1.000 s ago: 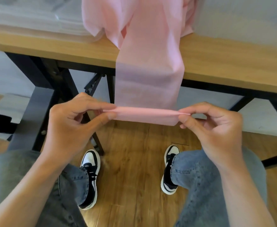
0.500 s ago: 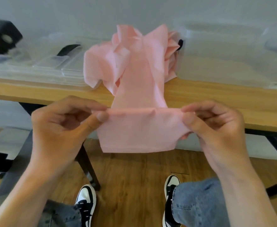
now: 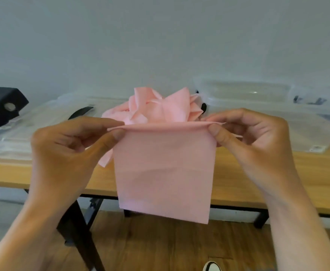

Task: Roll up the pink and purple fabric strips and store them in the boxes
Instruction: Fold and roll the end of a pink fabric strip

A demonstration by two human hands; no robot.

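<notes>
A: Background? Grey wall [image 3: 160, 36], wooden worktop [image 3: 277, 182] on black legs, wood floor [image 3: 160, 247] below.

B: Task thing?

A: Pink strip [image 3: 164, 173]. Its top fold is held up in the air in front of the worktop edge, and a flat panel hangs straight down from the fold, bottom edge free above the floor. The rest of it trails back to a crumpled pink heap [image 3: 160, 106] on the worktop.

B: Left hand?

A: Left hand [image 3: 68, 151] pinches the left end of the fold, thumb under and forefinger over, other fingers curled.

B: Right?

A: Right hand [image 3: 254, 141] does the same on the right end, thumb and forefinger pinching the fold. Fold runs roughly level between them.

B: Boxes?

A: Clear box [image 3: 248, 94] on the worktop at back right, just behind the heap. Flat clear lids [image 3: 33, 130], or trays, lie on the left; can't tell which. Purple strip I can't make out.

B: Anything else?

A: Black object [image 3: 2, 104] at far left on the worktop, blurry. Tip of a shoe [image 3: 212, 266] at the bottom edge.
</notes>
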